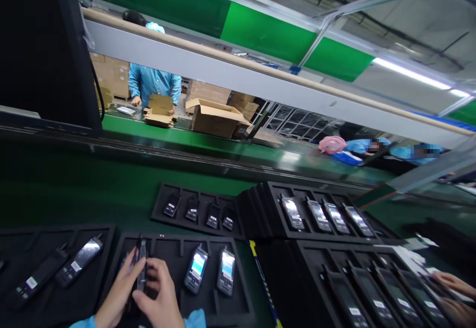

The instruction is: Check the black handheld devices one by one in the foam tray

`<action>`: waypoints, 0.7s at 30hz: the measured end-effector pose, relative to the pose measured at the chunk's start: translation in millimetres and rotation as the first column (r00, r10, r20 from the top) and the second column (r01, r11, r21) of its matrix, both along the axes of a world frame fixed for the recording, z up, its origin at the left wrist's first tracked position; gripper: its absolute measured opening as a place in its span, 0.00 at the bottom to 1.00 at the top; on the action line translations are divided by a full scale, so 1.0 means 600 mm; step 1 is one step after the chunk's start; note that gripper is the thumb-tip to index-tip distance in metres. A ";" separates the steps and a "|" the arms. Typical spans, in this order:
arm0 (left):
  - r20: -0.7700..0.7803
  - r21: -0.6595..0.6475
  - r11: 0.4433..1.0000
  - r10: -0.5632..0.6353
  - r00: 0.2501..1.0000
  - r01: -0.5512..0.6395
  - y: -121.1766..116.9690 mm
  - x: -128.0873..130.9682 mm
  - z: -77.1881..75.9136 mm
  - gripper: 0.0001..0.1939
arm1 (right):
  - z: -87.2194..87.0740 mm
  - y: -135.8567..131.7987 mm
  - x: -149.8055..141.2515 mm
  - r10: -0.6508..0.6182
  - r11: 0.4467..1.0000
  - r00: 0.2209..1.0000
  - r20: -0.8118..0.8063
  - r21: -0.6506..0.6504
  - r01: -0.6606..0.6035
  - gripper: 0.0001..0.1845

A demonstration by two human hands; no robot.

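Two hands: left hand [121, 288], right hand [158, 291], fingers pinching one handset [141, 268]; two handsets [211, 271] beside.

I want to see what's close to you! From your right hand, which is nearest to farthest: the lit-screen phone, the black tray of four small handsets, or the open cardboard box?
From the right hand:
1. Lit-screen phone, just right, same black foam tray.
2. Black tray of four small handsets, one row behind.
3. Open cardboard box, far across the green belt.
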State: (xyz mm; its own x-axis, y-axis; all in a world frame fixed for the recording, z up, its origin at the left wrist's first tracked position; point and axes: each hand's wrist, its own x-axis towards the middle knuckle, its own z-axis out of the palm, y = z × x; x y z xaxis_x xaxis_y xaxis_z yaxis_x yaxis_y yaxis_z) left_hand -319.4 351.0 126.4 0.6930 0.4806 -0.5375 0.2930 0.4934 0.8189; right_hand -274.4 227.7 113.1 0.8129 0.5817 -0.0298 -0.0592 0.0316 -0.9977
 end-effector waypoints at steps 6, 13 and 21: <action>0.014 -0.088 0.995 0.043 0.999 -0.041 0.004 -0.026 0.051 0.55 | 0.076 -0.001 0.004 0.077 0.997 0.993 0.093 -0.036 -0.074 0.13; 0.040 -0.082 0.997 0.014 0.999 -0.011 0.001 -0.034 0.046 0.53 | 0.047 0.010 0.009 0.028 0.992 0.974 -0.226 0.128 0.002 0.48; 0.101 -0.105 0.994 0.048 0.994 -0.038 -0.007 -0.044 0.039 0.55 | 0.057 0.015 0.006 0.218 0.967 0.919 -0.329 0.200 -0.158 0.46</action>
State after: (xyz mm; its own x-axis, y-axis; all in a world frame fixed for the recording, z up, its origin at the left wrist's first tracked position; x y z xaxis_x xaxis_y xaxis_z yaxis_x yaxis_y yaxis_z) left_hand -345.6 347.1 149.8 0.7269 0.4568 -0.5127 0.1865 0.5873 0.7876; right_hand -270.9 236.4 147.3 0.6438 0.7439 -0.1790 -0.4205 0.1485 -0.8951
